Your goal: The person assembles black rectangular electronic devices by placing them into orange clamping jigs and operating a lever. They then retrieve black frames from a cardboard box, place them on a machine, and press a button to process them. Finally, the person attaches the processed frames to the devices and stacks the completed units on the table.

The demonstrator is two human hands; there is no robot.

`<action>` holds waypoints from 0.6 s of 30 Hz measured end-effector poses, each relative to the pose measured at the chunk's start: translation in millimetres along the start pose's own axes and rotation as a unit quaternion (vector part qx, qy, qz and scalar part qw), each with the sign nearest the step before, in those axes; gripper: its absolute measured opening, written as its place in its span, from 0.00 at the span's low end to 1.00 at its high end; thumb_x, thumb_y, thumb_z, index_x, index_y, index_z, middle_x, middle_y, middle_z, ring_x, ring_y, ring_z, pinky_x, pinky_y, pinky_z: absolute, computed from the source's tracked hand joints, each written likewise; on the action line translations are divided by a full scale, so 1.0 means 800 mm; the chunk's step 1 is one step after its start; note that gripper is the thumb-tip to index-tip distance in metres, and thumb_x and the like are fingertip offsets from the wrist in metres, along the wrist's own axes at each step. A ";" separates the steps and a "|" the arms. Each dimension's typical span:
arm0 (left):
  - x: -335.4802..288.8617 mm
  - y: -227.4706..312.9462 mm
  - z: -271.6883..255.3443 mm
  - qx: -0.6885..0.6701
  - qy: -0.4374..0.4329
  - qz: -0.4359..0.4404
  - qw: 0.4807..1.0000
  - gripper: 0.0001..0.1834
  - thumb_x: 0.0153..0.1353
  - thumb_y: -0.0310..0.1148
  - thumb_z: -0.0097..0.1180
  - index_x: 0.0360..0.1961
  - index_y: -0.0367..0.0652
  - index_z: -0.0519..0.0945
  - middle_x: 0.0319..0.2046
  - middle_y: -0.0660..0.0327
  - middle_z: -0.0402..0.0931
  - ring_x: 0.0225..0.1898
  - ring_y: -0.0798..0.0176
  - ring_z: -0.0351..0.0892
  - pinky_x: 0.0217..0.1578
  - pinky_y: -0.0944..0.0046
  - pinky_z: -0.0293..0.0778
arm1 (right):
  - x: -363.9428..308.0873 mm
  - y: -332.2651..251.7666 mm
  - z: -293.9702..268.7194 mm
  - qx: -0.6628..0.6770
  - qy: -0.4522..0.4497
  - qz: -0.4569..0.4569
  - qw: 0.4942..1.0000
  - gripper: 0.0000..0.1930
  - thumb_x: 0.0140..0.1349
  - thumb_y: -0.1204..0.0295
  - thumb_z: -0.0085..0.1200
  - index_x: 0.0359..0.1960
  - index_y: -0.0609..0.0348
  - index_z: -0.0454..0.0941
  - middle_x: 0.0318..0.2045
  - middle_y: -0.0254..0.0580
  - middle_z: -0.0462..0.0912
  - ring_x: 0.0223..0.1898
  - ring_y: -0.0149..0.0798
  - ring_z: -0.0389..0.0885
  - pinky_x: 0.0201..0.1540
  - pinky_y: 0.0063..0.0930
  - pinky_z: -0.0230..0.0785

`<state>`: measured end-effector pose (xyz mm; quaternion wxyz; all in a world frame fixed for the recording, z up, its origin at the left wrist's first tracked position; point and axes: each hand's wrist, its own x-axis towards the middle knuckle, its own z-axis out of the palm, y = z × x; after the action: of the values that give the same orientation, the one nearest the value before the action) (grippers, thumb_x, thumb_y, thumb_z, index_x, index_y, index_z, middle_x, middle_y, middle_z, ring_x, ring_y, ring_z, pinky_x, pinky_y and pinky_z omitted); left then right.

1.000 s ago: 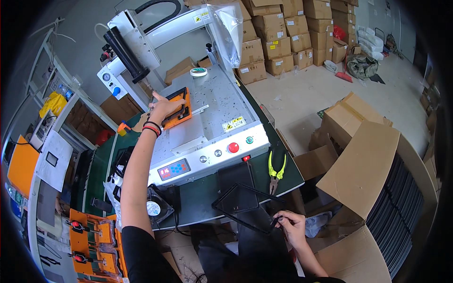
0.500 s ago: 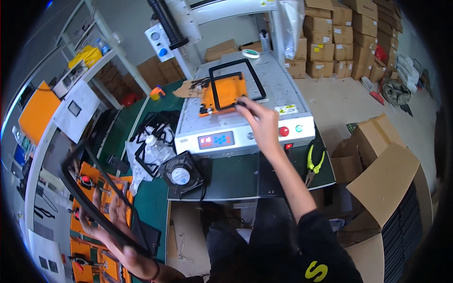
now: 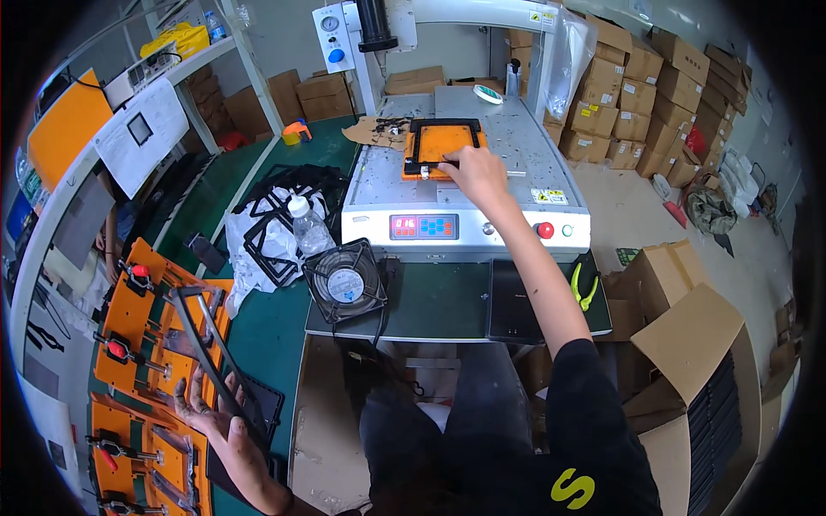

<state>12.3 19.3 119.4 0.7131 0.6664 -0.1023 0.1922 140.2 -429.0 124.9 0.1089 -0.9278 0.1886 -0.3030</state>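
Note:
A black rectangular frame (image 3: 416, 140) lies on the orange fixture plate (image 3: 447, 140), which sits on the grey bed of a benchtop machine. My right hand (image 3: 478, 175) pinches the near side of that frame, its fingertips partly hidden behind the hand. At the lower left, my left hand (image 3: 225, 430) holds a second black frame (image 3: 200, 346), tilted up between thumb and spread fingers. Under and beside this hand stand orange clamp fixtures (image 3: 129, 322) with red-tipped toggle clamps.
The machine's front panel (image 3: 424, 227) carries a display and a red button (image 3: 545, 230). A fan (image 3: 346, 284), a plastic bottle (image 3: 308, 225) and a heap of black frames (image 3: 280, 202) lie left of it. Yellow-green pliers (image 3: 585, 286) and open cartons (image 3: 688, 327) are at right.
My right hand has lowered its frame from a tilt above the orange plate to lie flat on it. My left hand keeps its frame, now lower and more edge-on. The whole view has shifted.

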 end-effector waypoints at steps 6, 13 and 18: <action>-0.005 -0.016 0.004 -0.039 -0.052 0.024 0.998 0.40 0.58 0.35 0.46 0.68 0.46 0.41 0.63 0.50 0.54 0.58 0.51 0.69 0.57 0.60 0.67 | -0.008 -0.007 -0.028 0.070 -0.091 0.044 0.992 0.23 0.55 0.56 0.58 0.50 0.53 0.78 0.32 0.48 0.84 0.36 0.50 0.83 0.38 0.43 0.74; 0.007 -0.040 -0.011 -0.046 -0.060 -0.015 0.997 0.41 0.56 0.32 0.52 0.67 0.48 0.44 0.61 0.51 0.55 0.57 0.48 0.69 0.55 0.55 0.68 | -0.168 0.094 -0.065 0.028 0.312 0.070 0.947 0.21 0.58 0.75 0.52 0.54 0.66 0.69 0.42 0.54 0.79 0.44 0.52 0.76 0.48 0.40 0.67; 0.007 -0.051 0.029 -0.091 -0.108 -0.030 0.990 0.49 0.51 0.41 0.60 0.67 0.47 0.43 0.62 0.51 0.53 0.58 0.41 0.65 0.56 0.47 0.64 | -0.231 0.130 -0.038 -0.026 0.233 0.041 0.971 0.27 0.56 0.79 0.52 0.60 0.66 0.62 0.48 0.54 0.76 0.47 0.52 0.75 0.48 0.41 0.65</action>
<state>36.9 -4.7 86.9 0.7607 0.6186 -0.1764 0.0876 -45.3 -448.6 19.5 0.0505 -0.8256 0.2543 -0.5012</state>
